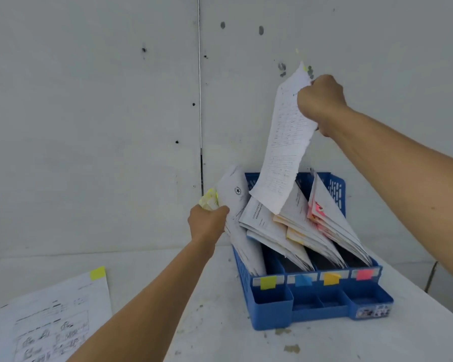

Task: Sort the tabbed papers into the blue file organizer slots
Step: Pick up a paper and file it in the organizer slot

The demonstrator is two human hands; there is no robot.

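Note:
A blue file organizer (322, 309) stands on the white table, its slots labelled with yellow, blue, orange and pink tabs. Papers lean in every slot. My left hand (207, 224) grips the top of the yellow-tabbed stack (239, 205) in the leftmost slot and pulls it to the left. My right hand (321, 103) is raised above the organizer and holds a printed sheet (285, 142) by its upper edge. The sheet hangs down with its lower corner over the middle slots. A small yellow tab shows at the sheet's top corner.
More printed papers (50, 322), the top one with a yellow tab (97, 273), lie on the table at the lower left. A white wall rises directly behind the organizer. The table's right edge runs close to the organizer.

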